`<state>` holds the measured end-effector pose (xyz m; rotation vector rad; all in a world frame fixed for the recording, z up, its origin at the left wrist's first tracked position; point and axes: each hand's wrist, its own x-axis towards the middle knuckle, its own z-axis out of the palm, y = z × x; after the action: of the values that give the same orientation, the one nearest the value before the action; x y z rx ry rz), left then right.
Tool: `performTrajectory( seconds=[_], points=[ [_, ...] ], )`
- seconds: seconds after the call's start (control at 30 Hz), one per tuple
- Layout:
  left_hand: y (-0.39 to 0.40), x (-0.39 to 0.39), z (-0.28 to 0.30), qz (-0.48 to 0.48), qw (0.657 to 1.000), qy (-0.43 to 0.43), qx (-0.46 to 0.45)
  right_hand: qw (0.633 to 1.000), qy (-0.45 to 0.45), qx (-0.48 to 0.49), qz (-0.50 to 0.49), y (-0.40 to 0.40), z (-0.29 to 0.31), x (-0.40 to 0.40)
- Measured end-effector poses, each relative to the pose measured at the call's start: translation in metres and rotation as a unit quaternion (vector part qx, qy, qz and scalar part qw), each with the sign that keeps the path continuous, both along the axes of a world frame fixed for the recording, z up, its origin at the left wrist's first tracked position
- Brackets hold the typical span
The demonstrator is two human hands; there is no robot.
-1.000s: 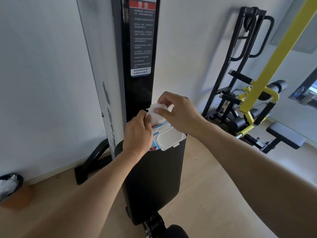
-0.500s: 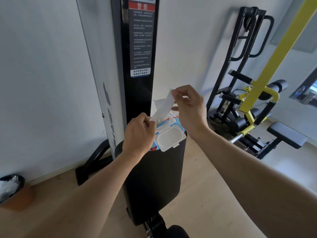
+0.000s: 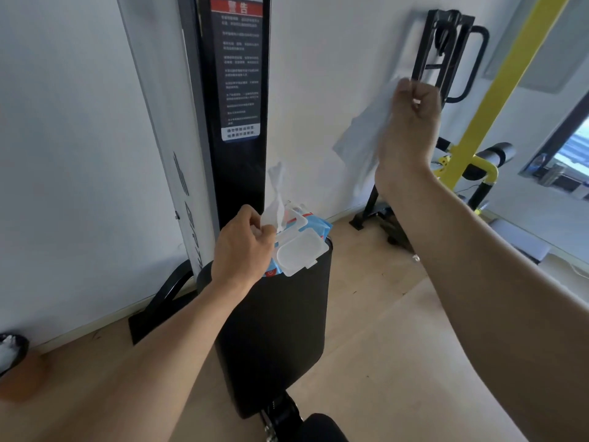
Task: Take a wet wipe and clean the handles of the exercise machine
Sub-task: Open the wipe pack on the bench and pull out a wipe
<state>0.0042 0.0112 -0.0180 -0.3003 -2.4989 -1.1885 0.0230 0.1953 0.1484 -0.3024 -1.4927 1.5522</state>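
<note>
Wet wipe [image 3: 361, 135] hangs free in the air, pinched at its top by the raised right hand [image 3: 411, 122]. Left hand [image 3: 242, 250] pinches the next wipe [image 3: 275, 199] sticking up from the open-lidded wipe pack [image 3: 299, 247] atop the black machine pad [image 3: 274, 330].

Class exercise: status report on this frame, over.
Right hand up, pinching freed wet wipe. Left hand holds wipe pack, lid open, next wipe sticking out. Handles not yet wiped. Nothing in the way.
</note>
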Motion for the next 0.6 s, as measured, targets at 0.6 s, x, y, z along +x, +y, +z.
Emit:
performTrajectory(
  seconds=[0.6],
  points=[
    [-0.01,-0.004,-0.004,-0.079,0.996,-0.017,0.049,0.638,-0.401,0.637,0.165,-0.047,-0.095,0.002]
  ],
)
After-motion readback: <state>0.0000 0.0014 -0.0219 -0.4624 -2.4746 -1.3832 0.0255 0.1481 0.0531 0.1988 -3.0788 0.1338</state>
